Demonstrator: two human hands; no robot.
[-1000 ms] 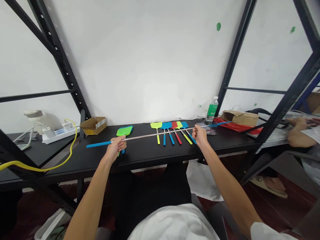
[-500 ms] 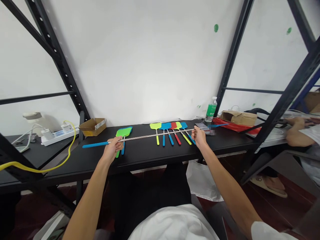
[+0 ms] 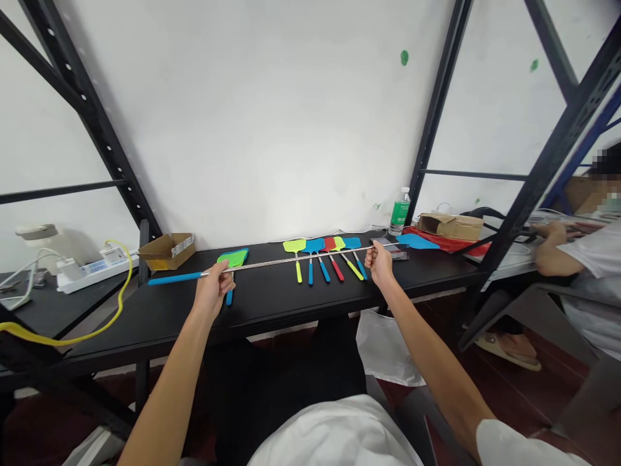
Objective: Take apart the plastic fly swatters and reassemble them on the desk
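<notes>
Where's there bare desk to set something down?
Free: desk between the green flyswatter and the flyswatter row, under the held flyswatter; also between the left box and near edge. Crowded: right rear, with bottle, red plastic and right box.

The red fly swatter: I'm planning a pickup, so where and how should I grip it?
Likely best: pinch the red fly swatter by its handle, from the near edge of the desk. The handle points that way with gaps on both sides; neighbours crowd its head.

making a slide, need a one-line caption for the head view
Left hand and right hand hold a long blue-handled fly swatter above a black table bearing colourful fly swatters.
</notes>
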